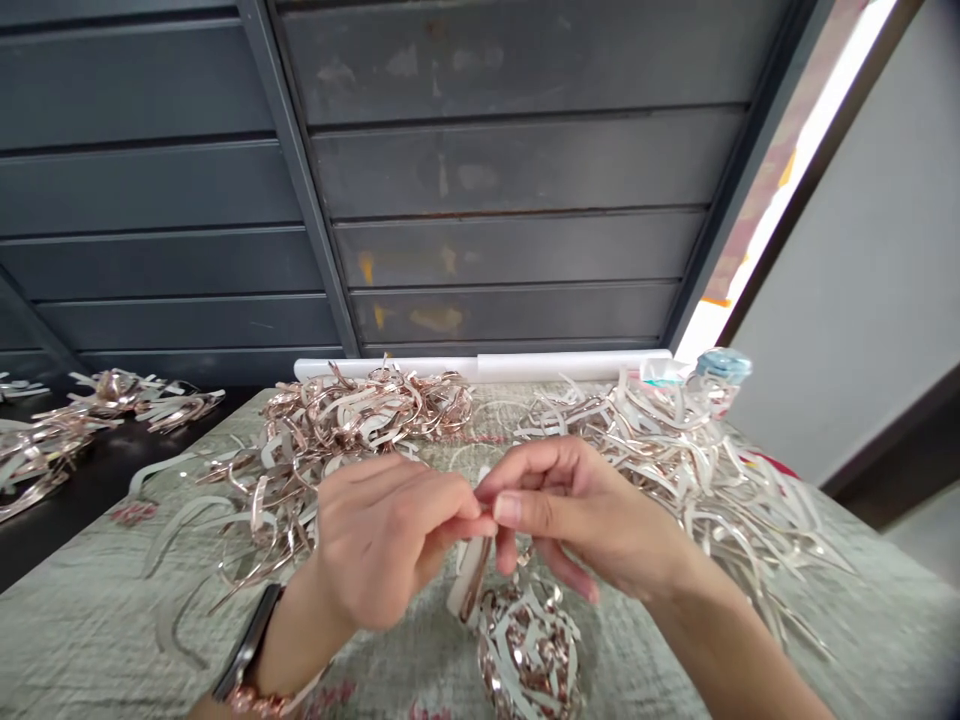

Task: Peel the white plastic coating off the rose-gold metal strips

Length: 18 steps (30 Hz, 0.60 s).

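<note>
My left hand (397, 530) and my right hand (570, 505) meet above the middle of the table. Their thumbs and forefingers are pinched together at the tips, and what lies between them is too small or hidden to make out. The other fingers of my right hand are loosely curled. Just below the fingertips shows a flat white and rose-gold strip (470, 580); whether it hangs from my fingers or lies behind them I cannot tell. Nearer to me, a rounded bundle of shiny rose-gold and white curled strips (529, 650) rests on the cloth.
A heap of rose-gold strips (367, 405) lies at the back left, and a paler heap (675, 450) spreads along the right. Behind them runs a white roll (570, 366). A blue-topped container (722, 365) stands back right. More strips (112, 400) lie on a dark surface at left.
</note>
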Available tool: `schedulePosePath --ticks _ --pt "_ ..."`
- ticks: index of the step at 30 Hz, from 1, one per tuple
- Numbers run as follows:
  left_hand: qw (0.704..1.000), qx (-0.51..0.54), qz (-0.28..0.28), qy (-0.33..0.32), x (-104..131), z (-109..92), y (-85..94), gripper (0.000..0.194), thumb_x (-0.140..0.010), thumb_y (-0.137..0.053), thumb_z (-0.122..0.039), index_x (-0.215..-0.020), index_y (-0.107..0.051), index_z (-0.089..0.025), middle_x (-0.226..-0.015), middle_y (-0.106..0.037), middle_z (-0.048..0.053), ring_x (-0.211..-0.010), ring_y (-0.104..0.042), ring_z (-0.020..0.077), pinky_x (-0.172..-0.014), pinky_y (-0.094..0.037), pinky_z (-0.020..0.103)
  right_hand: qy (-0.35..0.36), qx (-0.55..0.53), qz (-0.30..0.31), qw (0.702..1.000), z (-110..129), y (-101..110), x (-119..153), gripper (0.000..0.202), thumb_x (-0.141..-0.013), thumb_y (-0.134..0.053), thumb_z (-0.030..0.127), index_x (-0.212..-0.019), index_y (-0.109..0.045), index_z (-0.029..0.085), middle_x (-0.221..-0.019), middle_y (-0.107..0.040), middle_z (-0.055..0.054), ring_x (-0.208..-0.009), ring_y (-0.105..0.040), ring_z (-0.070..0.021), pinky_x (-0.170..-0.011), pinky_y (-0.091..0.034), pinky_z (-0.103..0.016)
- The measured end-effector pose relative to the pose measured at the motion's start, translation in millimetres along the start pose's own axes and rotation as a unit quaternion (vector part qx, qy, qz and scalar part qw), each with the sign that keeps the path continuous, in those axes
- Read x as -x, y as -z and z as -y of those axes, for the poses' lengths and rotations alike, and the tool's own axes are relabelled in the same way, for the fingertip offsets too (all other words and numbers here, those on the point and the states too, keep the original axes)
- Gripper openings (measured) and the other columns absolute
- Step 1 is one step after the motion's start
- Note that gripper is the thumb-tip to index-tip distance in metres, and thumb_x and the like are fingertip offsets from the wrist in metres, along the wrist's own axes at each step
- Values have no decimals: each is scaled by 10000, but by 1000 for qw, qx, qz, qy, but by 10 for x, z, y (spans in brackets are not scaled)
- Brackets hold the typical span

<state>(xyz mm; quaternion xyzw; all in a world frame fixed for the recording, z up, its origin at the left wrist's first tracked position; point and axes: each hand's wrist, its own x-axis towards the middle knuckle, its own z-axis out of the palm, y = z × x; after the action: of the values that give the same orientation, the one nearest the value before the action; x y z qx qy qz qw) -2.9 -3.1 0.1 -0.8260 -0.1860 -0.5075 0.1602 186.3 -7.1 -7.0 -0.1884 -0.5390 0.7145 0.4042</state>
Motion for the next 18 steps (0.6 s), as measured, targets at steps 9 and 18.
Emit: schedulePosePath --ticks 9,18 --pt "999 37 11 27 69 11 -11 328 -1031 -507 -223 -706 -531 -187 -546 -609 -53 -460 -557 66 -490 -446 187 -30 -20 11 999 3 -6 -29 132 -826 -807 274 -775 -784 155 -680 -778 -15 -441 -658 -66 -287 -425 -63" --pt "999 2 38 36 57 -5 -35 440 -1064 -435 -355 -656 -477 -196 -466 -484 -75 -396 -422 57 -429 -356 178 45 120 -80 989 77 -140 105 30 -807 -814 196 -808 -794 173 -716 -700 19 -489 -608 -47 -456 -553 -95"
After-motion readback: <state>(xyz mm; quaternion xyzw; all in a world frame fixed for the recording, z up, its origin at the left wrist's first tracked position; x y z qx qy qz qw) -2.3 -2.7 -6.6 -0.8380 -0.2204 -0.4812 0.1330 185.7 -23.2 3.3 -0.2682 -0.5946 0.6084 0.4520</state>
